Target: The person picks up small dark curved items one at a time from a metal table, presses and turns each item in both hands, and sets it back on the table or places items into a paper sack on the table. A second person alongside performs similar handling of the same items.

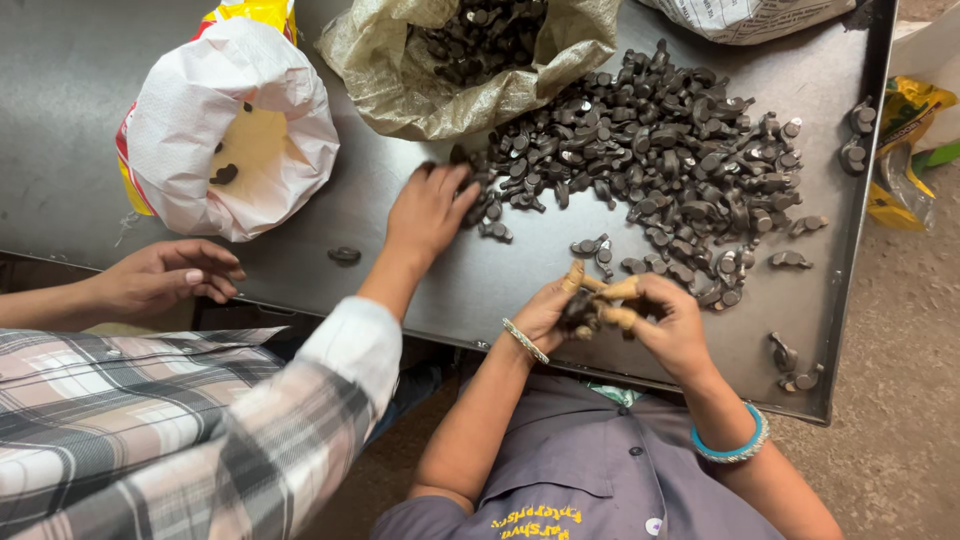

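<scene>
My left hand (545, 312), with a silver bracelet on the wrist, and my right hand (675, 325), with a blue bangle, meet over the near edge of a grey metal table (90, 80). Between them they grip small dark metal parts (582, 308); tan covers sit on some fingertips. Just beyond my hands lies a large heap of the same dark metal parts (660, 150). A few loose ones (592, 246) lie right in front of my fingers.
A co-worker in a checked sleeve reaches one hand (430, 210) into the heap's left side and rests the other hand (165, 275) at the table's edge. A white sack (230, 130) and an open tan sack of parts (470, 60) stand behind. Stray parts (795, 365) lie bottom right.
</scene>
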